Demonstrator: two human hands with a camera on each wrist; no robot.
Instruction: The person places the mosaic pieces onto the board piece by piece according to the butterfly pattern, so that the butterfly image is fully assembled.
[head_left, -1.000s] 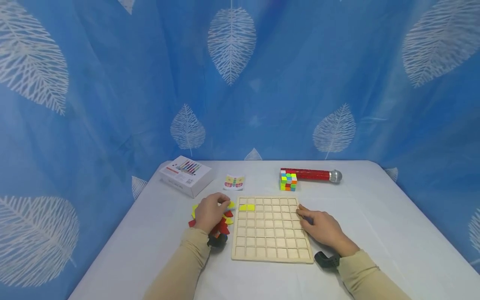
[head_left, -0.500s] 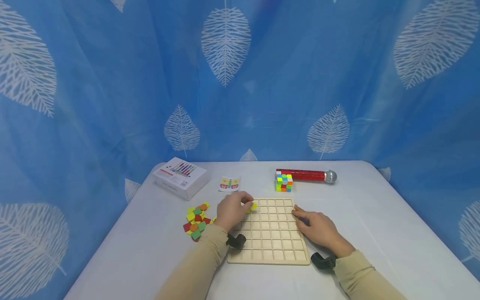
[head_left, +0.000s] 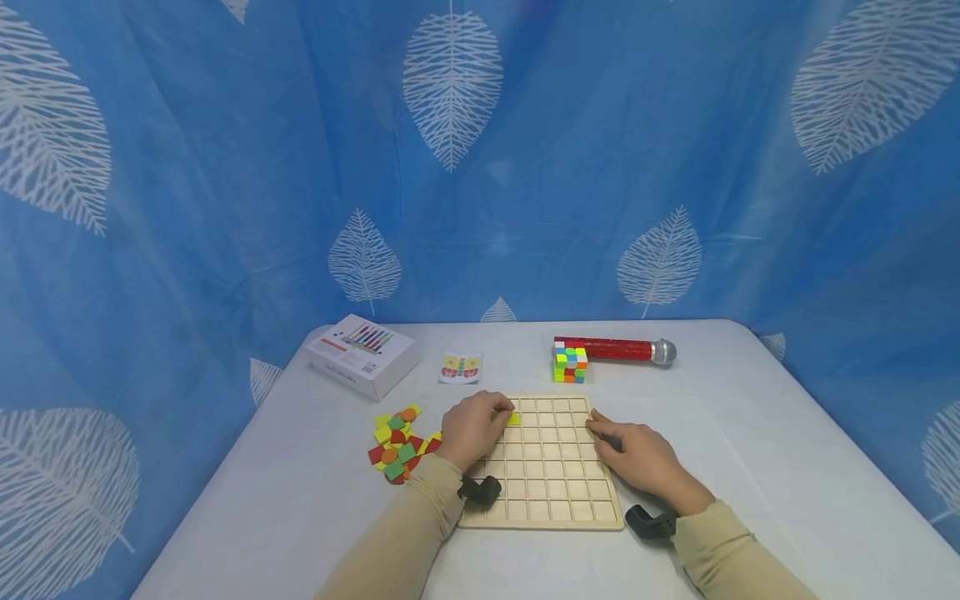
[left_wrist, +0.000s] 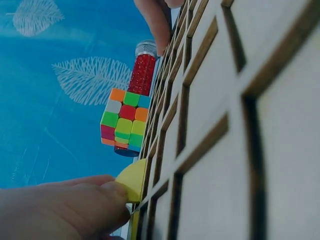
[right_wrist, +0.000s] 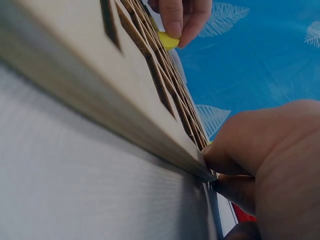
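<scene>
My left hand (head_left: 474, 427) is over the upper left of a wooden grid board (head_left: 551, 473). Between its thumb and finger it pinches a yellow quarter-round tile (left_wrist: 132, 180), which stands tilted against the grid in the left wrist view. A bit of yellow shows beside the fingertips in the head view; the hand hides the cells under it. At the board's right edge, my right hand (head_left: 645, 462) grips the rim between thumb and fingers, as the right wrist view shows.
Left of the board lies a loose pile of red, green, yellow and orange tiles (head_left: 395, 425). Behind are a white box (head_left: 365, 354), a butterfly pattern card (head_left: 460, 367), a puzzle cube (head_left: 570, 363) and a red microphone (head_left: 618, 350).
My left hand has moved right from the tile pile to the board's upper left, carrying a yellow tile, then settled lower there. The right hand keeps its hold on the board's edge.
</scene>
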